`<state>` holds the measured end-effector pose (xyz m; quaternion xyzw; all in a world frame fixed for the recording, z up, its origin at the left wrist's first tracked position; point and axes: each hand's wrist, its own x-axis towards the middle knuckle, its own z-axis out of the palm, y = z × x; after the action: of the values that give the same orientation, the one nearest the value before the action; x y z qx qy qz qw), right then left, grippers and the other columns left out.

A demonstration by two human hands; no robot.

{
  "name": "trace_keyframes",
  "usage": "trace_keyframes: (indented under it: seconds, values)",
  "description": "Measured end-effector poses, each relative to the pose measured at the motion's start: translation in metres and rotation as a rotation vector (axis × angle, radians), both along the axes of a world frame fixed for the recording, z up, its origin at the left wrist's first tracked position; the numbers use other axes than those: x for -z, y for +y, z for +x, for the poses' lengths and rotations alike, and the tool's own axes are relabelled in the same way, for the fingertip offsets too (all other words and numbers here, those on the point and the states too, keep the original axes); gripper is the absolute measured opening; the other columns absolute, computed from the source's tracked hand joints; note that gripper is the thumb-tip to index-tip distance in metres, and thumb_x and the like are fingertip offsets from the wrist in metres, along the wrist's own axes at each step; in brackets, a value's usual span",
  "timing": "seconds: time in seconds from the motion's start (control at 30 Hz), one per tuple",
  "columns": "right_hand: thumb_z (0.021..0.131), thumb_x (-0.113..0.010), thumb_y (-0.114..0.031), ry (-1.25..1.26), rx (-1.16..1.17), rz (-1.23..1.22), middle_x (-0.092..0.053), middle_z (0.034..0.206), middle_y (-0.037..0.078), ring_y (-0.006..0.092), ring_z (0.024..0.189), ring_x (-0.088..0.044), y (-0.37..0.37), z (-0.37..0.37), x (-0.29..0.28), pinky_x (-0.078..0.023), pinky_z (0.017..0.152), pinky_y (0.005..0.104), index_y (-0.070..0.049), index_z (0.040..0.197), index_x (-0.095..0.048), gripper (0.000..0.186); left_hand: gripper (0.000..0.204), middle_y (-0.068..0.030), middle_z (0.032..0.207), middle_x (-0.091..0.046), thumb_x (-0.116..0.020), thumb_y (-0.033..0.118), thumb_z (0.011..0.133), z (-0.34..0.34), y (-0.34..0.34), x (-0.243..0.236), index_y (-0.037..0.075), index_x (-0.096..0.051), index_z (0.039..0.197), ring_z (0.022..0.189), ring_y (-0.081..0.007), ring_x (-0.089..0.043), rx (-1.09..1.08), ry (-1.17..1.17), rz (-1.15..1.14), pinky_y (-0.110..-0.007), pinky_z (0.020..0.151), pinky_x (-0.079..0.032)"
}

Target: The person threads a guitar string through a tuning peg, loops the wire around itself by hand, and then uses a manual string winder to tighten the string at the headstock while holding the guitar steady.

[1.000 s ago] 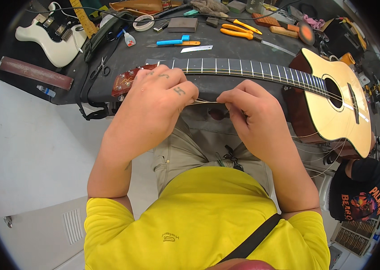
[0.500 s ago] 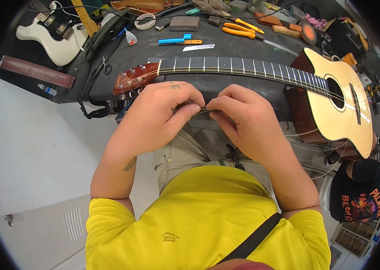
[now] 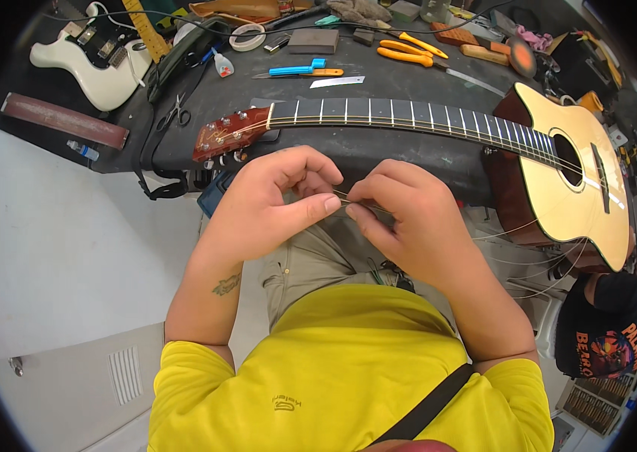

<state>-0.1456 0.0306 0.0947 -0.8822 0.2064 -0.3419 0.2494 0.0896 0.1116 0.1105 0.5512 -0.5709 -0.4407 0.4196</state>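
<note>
My left hand (image 3: pixel 273 203) is just below the neck (image 3: pixel 379 113) of the acoustic guitar, fingers curled and thumb pinched toward a thin guitar string (image 3: pixel 341 197). My right hand (image 3: pixel 405 211) faces it, thumb and index finger gripping the same string, close to the left fingertips. The guitar lies across the dark bench edge, its reddish headstock (image 3: pixel 224 135) at left and its pale body (image 3: pixel 533 200) at right. Several loose strings hang from the body past my right forearm. Some strings still run along the fretboard.
The dark workbench (image 3: pixel 145 128) carries a white electric guitar (image 3: pixel 88 71), scissors (image 3: pixel 179 113), a blue-and-orange tool (image 3: pixel 296 71), orange-handled pliers (image 3: pixel 409 53), a tape roll (image 3: pixel 247 38) and a long reddish block (image 3: pixel 66 120). A person in a black shirt (image 3: pixel 597 328) is at the right.
Both hands have moved down from the neck and headstock toward me and closer together, uncovering the headstock. Their fingers still work on a string.
</note>
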Motion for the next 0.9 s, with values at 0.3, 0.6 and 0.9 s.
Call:
trace_keyframes:
  seconds: [0.3, 0.6, 0.9]
  values:
    - [0.093, -0.079, -0.008, -0.018, -0.04, 0.297, -0.072, 0.09, 0.011, 0.0322, 0.081, -0.071, 0.003, 0.003, -0.004, -0.056, 0.071, 0.0419, -0.004, 0.098, -0.076, 0.007, 0.027, 0.0008, 0.107, -0.073, -0.084, 0.004, 0.098, 0.002, 0.002, 0.009, 0.001, -0.072, 0.121, 0.098, -0.0064, -0.068, 0.053, 0.25, 0.069, -0.024, 0.086, -0.054]
    - [0.098, -0.077, -0.007, -0.005, 0.025, 0.518, -0.072, 0.088, 0.014, 0.0259, 0.079, -0.071, 0.004, 0.003, -0.004, -0.054, 0.07, 0.0385, 0.0, 0.102, -0.073, 0.009, 0.032, -0.0057, 0.106, -0.076, -0.081, -0.005, 0.094, 0.007, 0.005, 0.018, -0.002, -0.073, 0.125, 0.094, -0.0127, -0.069, 0.108, -0.003, -0.238, -0.029, 0.088, -0.054]
    - [0.093, -0.079, -0.003, -0.007, -0.013, 0.065, -0.071, 0.087, 0.017, 0.0383, 0.079, -0.072, 0.005, 0.006, 0.008, -0.059, 0.073, 0.0441, -0.001, 0.103, -0.071, 0.013, 0.039, -0.0087, 0.11, -0.077, -0.079, -0.007, 0.095, -0.004, 0.009, 0.027, -0.002, -0.071, 0.132, 0.1, -0.0153, -0.073, -0.028, 0.036, -0.321, -0.029, 0.089, -0.054]
